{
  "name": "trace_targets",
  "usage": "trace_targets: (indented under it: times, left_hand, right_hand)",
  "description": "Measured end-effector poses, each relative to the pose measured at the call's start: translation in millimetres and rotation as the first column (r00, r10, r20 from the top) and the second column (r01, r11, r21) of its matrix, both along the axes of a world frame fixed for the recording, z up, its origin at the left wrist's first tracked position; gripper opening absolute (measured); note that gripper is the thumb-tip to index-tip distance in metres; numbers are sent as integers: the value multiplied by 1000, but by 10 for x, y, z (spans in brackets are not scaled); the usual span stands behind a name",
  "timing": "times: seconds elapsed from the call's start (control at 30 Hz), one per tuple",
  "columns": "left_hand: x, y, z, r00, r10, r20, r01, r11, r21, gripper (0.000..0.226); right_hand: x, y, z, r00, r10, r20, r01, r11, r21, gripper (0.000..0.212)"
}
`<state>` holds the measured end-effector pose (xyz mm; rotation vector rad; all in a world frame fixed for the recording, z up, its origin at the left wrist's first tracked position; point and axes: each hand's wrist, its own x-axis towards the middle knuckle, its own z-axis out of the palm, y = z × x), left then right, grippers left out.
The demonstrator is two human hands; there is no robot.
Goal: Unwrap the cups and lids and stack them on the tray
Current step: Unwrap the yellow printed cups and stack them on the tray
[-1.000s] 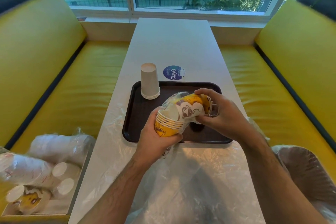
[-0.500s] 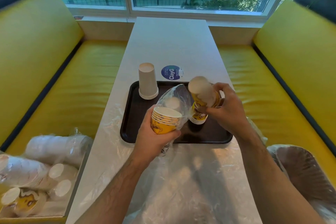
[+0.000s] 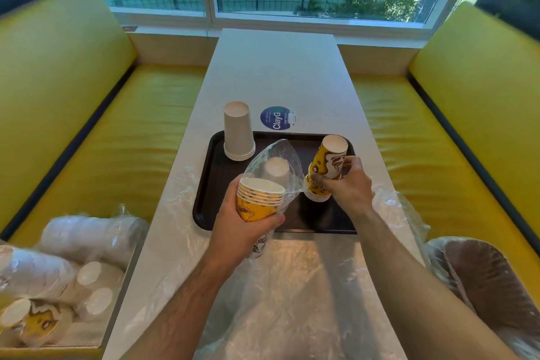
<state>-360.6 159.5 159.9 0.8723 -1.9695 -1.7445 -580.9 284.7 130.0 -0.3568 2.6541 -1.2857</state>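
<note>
A dark brown tray (image 3: 213, 184) lies on the white table. My left hand (image 3: 245, 225) grips a nested stack of yellow printed cups (image 3: 257, 199), rims up, still partly inside a clear plastic wrap (image 3: 277, 166). My right hand (image 3: 347, 184) holds an upside-down yellow cup (image 3: 331, 155) on top of an inverted stack of yellow cups (image 3: 317, 191) standing on the tray's right side. An inverted stack of plain white cups (image 3: 238, 131) stands at the tray's far left corner. Another white cup bottom shows through the wrap.
Loose clear plastic (image 3: 292, 286) covers the near table. A box (image 3: 52, 286) on the left bench holds wrapped sleeves of cups and lids. A wrapped bundle (image 3: 482, 280) lies on the right bench. A round blue sticker (image 3: 276, 117) sits beyond the tray.
My right hand pulled a yellow cup out of the wrapped stack, turned it upside down and carried it right, down onto the inverted stack on the tray. The left hand kept its stack.
</note>
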Motion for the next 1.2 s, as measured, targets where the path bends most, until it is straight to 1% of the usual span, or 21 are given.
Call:
trace_targets:
  times: [0.07, 0.47, 0.6, 0.67, 0.73, 0.77, 0.8, 0.83, 0.87, 0.93, 0.97, 1.0, 1.03, 1.1, 1.13, 1.2]
  left_hand:
    - [4, -4, 9, 1000, 4, 4, -4, 1000, -5, 88]
    - [15, 32, 77, 999, -16, 28, 16, 1000, 14, 91]
    - [30, 29, 87, 999, -27, 30, 27, 1000, 13, 89]
    - [40, 29, 85, 999, -31, 30, 31, 1000, 3, 86]
    - [44, 31, 86, 999, -37, 28, 37, 999, -7, 82]
    - [43, 31, 87, 999, -40, 27, 40, 999, -11, 81]
    - [43, 30, 88, 999, -44, 28, 45, 999, -17, 80]
    - [38, 29, 86, 998, -49, 29, 50, 998, -23, 79]
    - [36, 30, 82, 998, -56, 32, 57, 998, -27, 79]
    - [31, 35, 76, 997, -69, 41, 70, 997, -37, 80]
    - [28, 37, 75, 996, -75, 46, 77, 996, -46, 82]
    - [26, 39, 75, 995, -83, 51, 86, 995, -55, 83]
    - [22, 42, 77, 994, -95, 54, 98, 993, -65, 84]
    - [22, 51, 92, 990, -124, 62, 129, 988, -87, 84]
    - [23, 58, 99, 988, -139, 62, 145, 984, -102, 83]
    - [31, 70, 104, 985, -159, 60, 166, 977, -135, 81]
  right_hand:
    - [16, -7, -32, 1000, -8, 11, 7, 999, 48, 72]
    - [60, 23, -221, 998, -8, 69, -4, 984, 178, 73]
    - [64, 17, -251, 995, -1, 98, -18, 981, 192, 77]
    - [48, 30, -237, 992, 14, 125, -39, 979, 202, 84]
    - [35, 58, -180, 990, 33, 134, -53, 988, 143, 97]
    - [45, 71, -133, 993, 42, 113, -53, 993, 101, 102]
    - [74, 79, -70, 997, 36, 71, -41, 997, 61, 103]
    - [118, 86, 3, 1000, 17, 7, -17, 1000, 3, 97]
    - [175, 92, 91, 997, -13, -71, 8, 997, -80, 84]
    - [304, 101, 296, 981, -39, -189, -18, 955, -295, 47]
    - [362, 103, 412, 976, 4, -217, -85, 926, -367, 31]
    - [410, 104, 513, 968, 84, -234, -175, 901, -396, 25]
    - [458, 104, 611, 949, 194, -248, -282, 874, -395, 27]
    - [543, 98, 762, 858, 435, -273, -509, 791, -339, 27]
    - [574, 92, 804, 803, 540, -252, -595, 747, -296, 25]
    - [612, 85, 842, 700, 702, -131, -713, 674, -196, 19]
